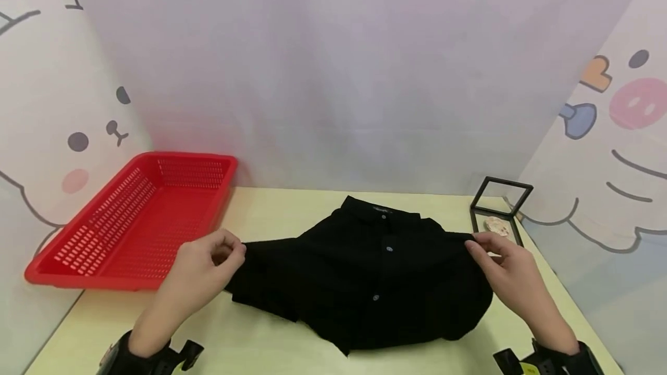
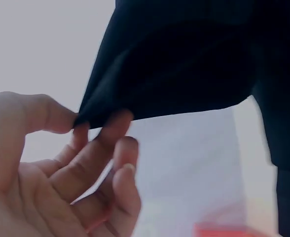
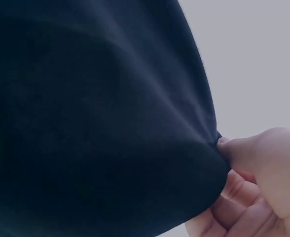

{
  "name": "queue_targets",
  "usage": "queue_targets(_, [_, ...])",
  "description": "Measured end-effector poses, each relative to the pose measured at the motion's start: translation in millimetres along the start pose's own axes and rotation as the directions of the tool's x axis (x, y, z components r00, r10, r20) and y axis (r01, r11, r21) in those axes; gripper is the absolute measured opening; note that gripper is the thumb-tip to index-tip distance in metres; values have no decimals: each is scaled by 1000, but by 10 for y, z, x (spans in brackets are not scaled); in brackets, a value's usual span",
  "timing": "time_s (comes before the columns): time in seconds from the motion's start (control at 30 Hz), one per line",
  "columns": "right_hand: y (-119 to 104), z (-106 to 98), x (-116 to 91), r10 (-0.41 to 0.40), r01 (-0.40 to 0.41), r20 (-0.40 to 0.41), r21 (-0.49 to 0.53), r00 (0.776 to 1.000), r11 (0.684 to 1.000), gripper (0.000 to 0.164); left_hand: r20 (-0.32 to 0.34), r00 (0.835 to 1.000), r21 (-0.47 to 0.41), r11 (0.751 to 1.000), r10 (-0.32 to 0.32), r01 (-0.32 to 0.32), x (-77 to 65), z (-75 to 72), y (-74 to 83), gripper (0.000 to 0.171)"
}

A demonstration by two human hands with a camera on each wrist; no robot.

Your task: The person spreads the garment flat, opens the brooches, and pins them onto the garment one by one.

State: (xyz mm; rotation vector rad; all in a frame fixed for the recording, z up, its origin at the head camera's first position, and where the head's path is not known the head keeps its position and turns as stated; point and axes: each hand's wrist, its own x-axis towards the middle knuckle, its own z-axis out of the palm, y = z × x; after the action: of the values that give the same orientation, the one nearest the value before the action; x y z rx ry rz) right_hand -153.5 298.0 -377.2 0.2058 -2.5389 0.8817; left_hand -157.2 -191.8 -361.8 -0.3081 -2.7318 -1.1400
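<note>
A black button-up shirt [image 1: 411, 288] spreads between both hands above the table, its collar toward the back and its pale buttons facing up. At the left, my left hand [image 1: 200, 268] pinches the end of one sleeve between thumb and fingers; the left wrist view shows the cloth [image 2: 184, 74] hanging from that pinch. My right hand [image 1: 508, 271] pinches the shirt's upper right edge, and in the right wrist view the thumb [image 3: 238, 150] presses on the dark cloth. Folds hide the lower part of the shirt.
A red perforated plastic basket [image 1: 172, 224] stands at the back left of the pale yellow table [image 1: 281, 340]. Behind the right hand is a small black hinged frame [image 1: 500, 213] with a light, shell-like piece [image 1: 496, 225] in it. Cartoon-printed panels and a plain backdrop surround the table.
</note>
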Motion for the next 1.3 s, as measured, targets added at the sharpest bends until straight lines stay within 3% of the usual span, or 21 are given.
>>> queue_targets(0.07, [63, 46, -6, 30, -29, 52, -29, 998, 999, 15, 79, 995, 1, 998, -55, 55, 13, 84, -78, 6])
queue_targets(0.23, [207, 171, -30, 85, -73, 171, -74, 982, 995, 17, 222, 968, -18, 992, -119, 126, -4, 345, -263, 10])
queue_targets(0.43, [306, 343, -95, 119, -98, 277, -87, 953, 991, 19, 336, 938, -26, 995, -86, 100, -71, 590, -451, 9])
queue_targets(0.53, [330, 416, -154, 157, -131, 400, -93, 903, 987, 42, 375, 924, -17, 996, -74, 87, -84, 689, -494, 11])
queue_targets(0.67, [349, 511, -212, 232, -207, 565, -109, 792, 972, 80, 414, 905, 31, 995, -96, 92, -87, 796, -481, 33])
queue_targets(0.7, [353, 537, -213, 245, -221, 585, -113, 773, 969, 84, 421, 901, 43, 995, -104, 95, -85, 814, -468, 37])
queue_targets(0.77, [359, 590, -193, 243, -223, 607, -110, 756, 969, 87, 431, 895, 59, 993, -118, 103, -80, 833, -444, 40])
queue_targets(0.9, [370, 705, -93, 180, -167, 611, -79, 771, 983, 82, 439, 889, 89, 991, -134, 105, -74, 833, -398, 43])
queue_targets(1.07, [377, 899, 72, 92, -72, 610, -57, 787, 996, 70, 473, 868, 117, 988, -148, 105, -94, 823, -370, 47])
queue_targets(1.3, [301, 1093, 283, 69, -34, 613, -69, 787, 997, 76, 481, 861, 128, 985, -167, 120, -94, 824, -334, 49])
